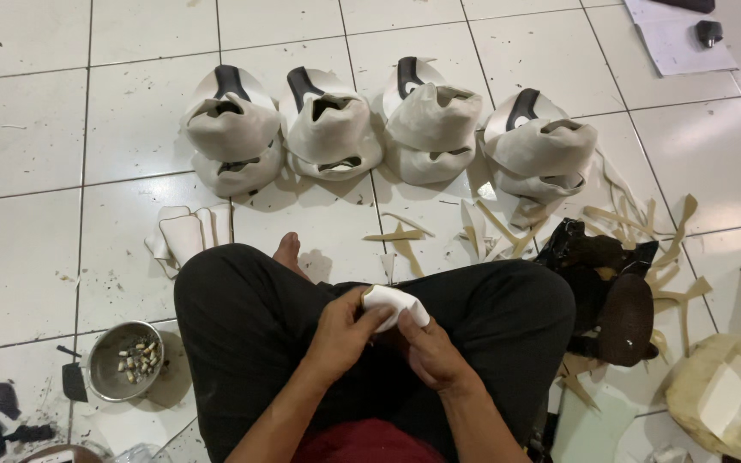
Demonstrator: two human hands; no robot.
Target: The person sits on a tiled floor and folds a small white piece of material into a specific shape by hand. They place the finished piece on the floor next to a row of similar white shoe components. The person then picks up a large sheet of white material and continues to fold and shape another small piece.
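- White tiled floor (36, 137) carries four stacked cream shoe uppers (233, 129).
- Small white folded leather piece (394, 304) sits above the lap, long axis slanting rightward.
- Left hand (345, 330) and right hand (426, 351) both pinch it, fingers closed.

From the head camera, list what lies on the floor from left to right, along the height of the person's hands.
Metal bowl of small bits → left hand → white piece held by both hands → right hand → dark brown shoe last → pale lump with a white sheet.
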